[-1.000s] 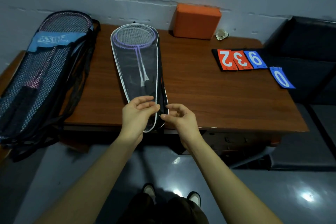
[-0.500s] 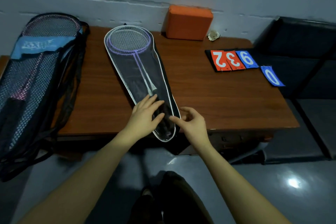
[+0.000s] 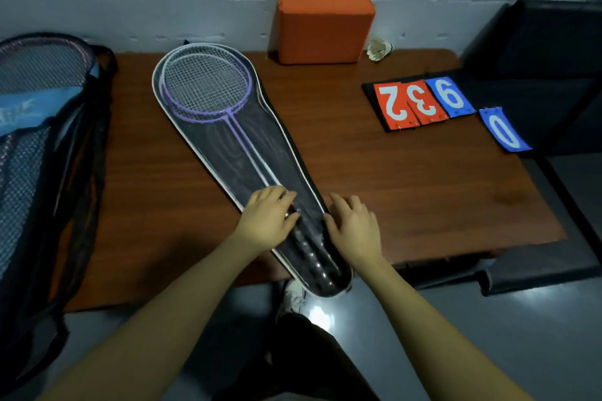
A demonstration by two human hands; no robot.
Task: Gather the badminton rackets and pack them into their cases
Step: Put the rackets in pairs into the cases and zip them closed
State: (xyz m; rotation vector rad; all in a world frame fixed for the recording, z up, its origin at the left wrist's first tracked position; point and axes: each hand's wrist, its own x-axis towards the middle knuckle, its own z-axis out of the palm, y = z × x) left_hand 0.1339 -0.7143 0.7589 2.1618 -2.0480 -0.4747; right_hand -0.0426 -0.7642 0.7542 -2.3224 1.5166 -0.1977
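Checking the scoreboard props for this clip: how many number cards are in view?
4. The orange 2, orange 3 and blue 9 sit side by side on the black board; the blue 0 lies apart at the table's right edge.

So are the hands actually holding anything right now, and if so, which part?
Nothing is gripped. The left hand rests flat on the racket case near its handle end; the right hand touches its edge there.

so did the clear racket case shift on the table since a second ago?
Yes. The clear racket case has swung: its handle end now overhangs the table edge further right, angled toward the score cards, while its head stays near the orange block.
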